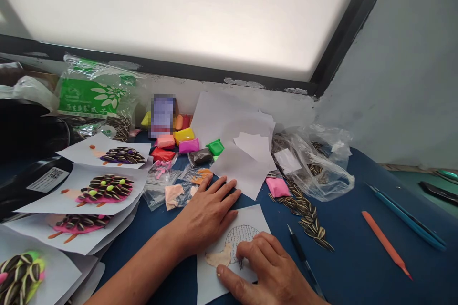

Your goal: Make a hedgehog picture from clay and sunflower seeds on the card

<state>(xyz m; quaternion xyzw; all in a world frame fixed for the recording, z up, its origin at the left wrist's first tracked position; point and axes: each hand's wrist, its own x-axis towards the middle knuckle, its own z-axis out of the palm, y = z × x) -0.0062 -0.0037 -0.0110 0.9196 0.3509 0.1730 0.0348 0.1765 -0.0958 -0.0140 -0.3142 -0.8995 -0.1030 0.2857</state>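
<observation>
A white sheet of paper (211, 290) lies in front of me with a hedgehog outline (245, 233) drawn on it, its rounded back full of small marks. Pale peach clay (219, 256) is spread flat over the head part. My left hand (209, 217) rests palm down with fingers stretched out, across the paper's upper left edge and the blue table. Over the drawing, my right hand (266, 267) has bent fingers; its thumb is at the clay's lower edge and its index finger on the outline, apart from each other. Nothing is visible between them.
Finished seed hedgehogs on paper (107, 190) are stacked at left. Colourful clay packets (188, 147) and blank sheets (246, 167) lie behind my hands. At right are sunflower seeds (304, 214), a plastic bag (322, 167), a black pen (302, 252), an orange tool (386, 243) and blue tweezers (408, 219).
</observation>
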